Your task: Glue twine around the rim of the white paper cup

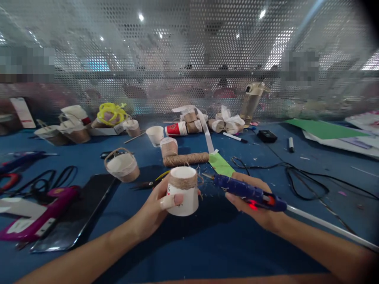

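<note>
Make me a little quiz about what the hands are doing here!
1. True or false: the left hand holds a white paper cup with twine wound near its rim.
2. What does the right hand hold? A) scissors B) blue glue gun C) marker
3. Fill in: just behind the cup lies a roll of ___.

Key: 1 true; 2 B; 3 twine.

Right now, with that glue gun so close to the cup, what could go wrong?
The glue gun in the right hand has its tip near the twine-wrapped cup, so hot glue might touch the left hand, whose thumb lies on the cup's side. Glue could also drip on the blue table. The gun's cord could perhaps snag the loose black cable beside it.
</note>
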### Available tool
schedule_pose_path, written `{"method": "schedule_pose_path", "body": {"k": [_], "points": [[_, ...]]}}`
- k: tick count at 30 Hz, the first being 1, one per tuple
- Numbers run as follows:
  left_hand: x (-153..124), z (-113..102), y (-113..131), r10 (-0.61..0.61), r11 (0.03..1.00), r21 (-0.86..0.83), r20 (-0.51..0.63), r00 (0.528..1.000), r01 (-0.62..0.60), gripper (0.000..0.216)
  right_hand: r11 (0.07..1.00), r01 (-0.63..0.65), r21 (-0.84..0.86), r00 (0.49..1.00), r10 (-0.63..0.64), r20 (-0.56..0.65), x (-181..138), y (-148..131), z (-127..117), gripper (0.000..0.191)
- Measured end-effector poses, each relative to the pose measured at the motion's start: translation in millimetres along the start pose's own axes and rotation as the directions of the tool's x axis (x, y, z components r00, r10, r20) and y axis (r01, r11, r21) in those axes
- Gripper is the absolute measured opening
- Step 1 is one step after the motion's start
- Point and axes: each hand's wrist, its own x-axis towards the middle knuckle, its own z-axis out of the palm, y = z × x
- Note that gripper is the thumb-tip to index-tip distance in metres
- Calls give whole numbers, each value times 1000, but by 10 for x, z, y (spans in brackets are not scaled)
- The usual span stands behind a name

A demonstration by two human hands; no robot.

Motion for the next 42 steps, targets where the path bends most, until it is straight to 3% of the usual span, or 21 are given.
{"method": "schedule_pose_path", "body": {"k": [6,12,18,25,33,42], "points": [[-22,35,23,17,1000,-21,-11,1000,-18,45,996,85,-3,996,-85,42,20,18,29,27],[-19,8,4,0,1000,-12,19,1000,1,46,996,58,-64,994,-52,93,-28,27,47,23],[-23,8,-14,-4,1000,11,34,999,3,41,989,83,-124,994,-74,77,-83,40,53,25],[-41,5,-3,-31,989,140,-39,999,36,55,973,155,-168,986,-141,91,-47,-37,50,27],[-55,11,30,-48,994,102,-2,999,48,50,978,75,-192,997,-68,47,-70,-12,53,28],[-41,47,27,-68,987,146,-45,997,74,50,973,148,-174,988,-139,66,-62,-68,64,28]]}}
